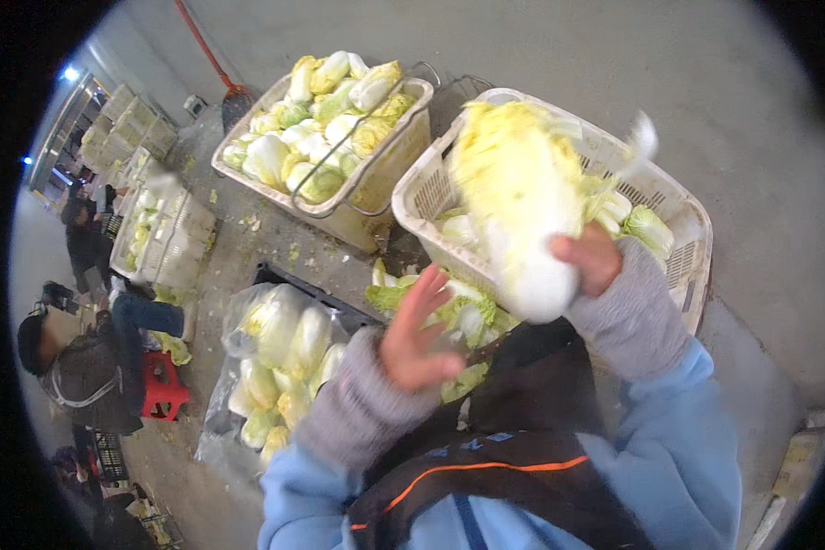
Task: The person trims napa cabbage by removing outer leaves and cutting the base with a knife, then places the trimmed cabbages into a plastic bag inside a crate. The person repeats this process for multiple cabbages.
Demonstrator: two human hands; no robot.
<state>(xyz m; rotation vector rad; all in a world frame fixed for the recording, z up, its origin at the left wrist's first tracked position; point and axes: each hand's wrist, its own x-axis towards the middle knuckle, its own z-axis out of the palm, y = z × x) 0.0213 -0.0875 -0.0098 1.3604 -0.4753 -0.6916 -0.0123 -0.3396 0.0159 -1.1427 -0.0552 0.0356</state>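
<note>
My right hand [595,258] grips a large napa cabbage [522,199] by its white base, the yellow leafy end tilted up and away from me. The cabbage hangs over the near part of a white plastic crate [687,240], where several more cabbages [650,230] lie low inside. A pale loose leaf [641,141], blurred, is in the air above the crate's far side. With its fingers apart, my left hand [419,337] holds nothing. Loose trimmed leaves [467,309] are heaped on the floor just beyond it, between the crate and my legs.
A second white crate [378,213], heaped with cabbages [316,130], stands at the upper left with a metal hook [344,148] across it. Bagged cabbages [282,344] lie left of me by a black crate [316,292]. One person sits near a red stool [163,386]; others work farther off.
</note>
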